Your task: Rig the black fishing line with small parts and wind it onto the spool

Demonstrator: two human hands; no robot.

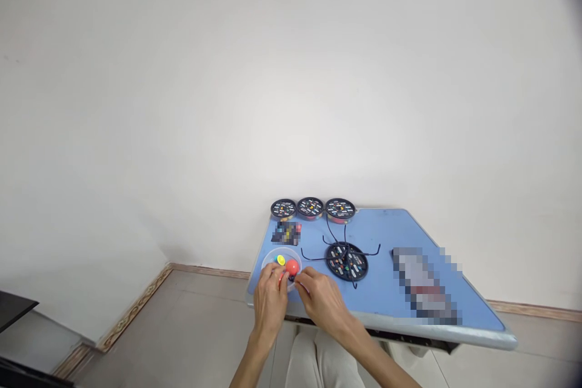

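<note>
A clear round plastic tub (266, 257) sits at the table's near left corner. Inside it lie a red ball (291, 267) and a yellow piece (280, 260), with a bit of blue beside the yellow. My left hand (270, 291) reaches over the tub's near side, its fingers closed in a pinch beside a red piece and a small dark one. From the right, my right hand (321, 292) meets it at the rim, fingertips pressed together near that dark piece. What either hand grips is too small and partly covered to make out.
Right of the tub, a black disc stand (348, 260) with several thin curved arms rests on the blue table (386, 230). Three black-lidded round tubs (311, 207) line the back edge. A pixelated card (286, 233) and a larger pixelated object (425, 285) lie there too.
</note>
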